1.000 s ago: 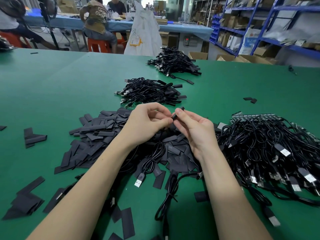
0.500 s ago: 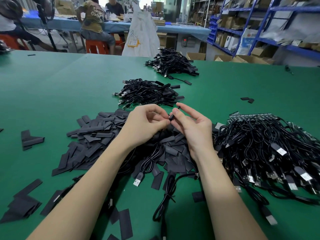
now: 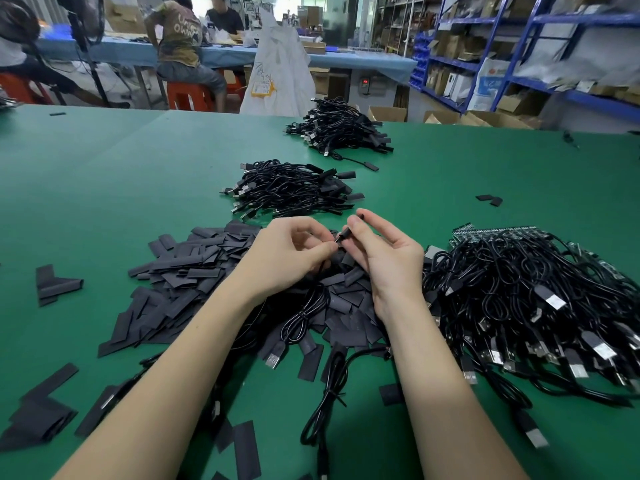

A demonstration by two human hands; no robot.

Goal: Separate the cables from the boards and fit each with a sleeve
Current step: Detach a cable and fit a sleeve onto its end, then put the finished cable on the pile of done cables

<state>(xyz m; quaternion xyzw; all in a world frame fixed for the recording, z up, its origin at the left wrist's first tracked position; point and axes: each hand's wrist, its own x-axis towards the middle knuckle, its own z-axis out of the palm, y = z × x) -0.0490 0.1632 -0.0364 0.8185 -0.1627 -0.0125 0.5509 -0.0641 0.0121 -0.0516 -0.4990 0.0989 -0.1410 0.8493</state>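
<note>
Head view: both hands meet above the heap of flat black sleeves (image 3: 194, 271) on the green worktop (image 3: 104, 174), working one sleeve (image 3: 350, 227) onto the end of a cable (image 3: 304, 317). To do this well, I judge the sleeve mouth should be squeezed open and held steady while the cable end is fed straight in, not at an angle, so it does not snag.

The left hand (image 3: 294, 252) is curled, its grip pinching the cable end between thumb and fingertips; the cable hangs below it, its plug lying among the sleeves. The right hand (image 3: 384, 254) faces it, thumb and forefinger pinching the small sleeve, the other fingers loosely curled. Unprocessed cables on boards (image 3: 526, 306) lie to the right; finished bundles (image 3: 294, 192) sit beyond the hands.
</note>
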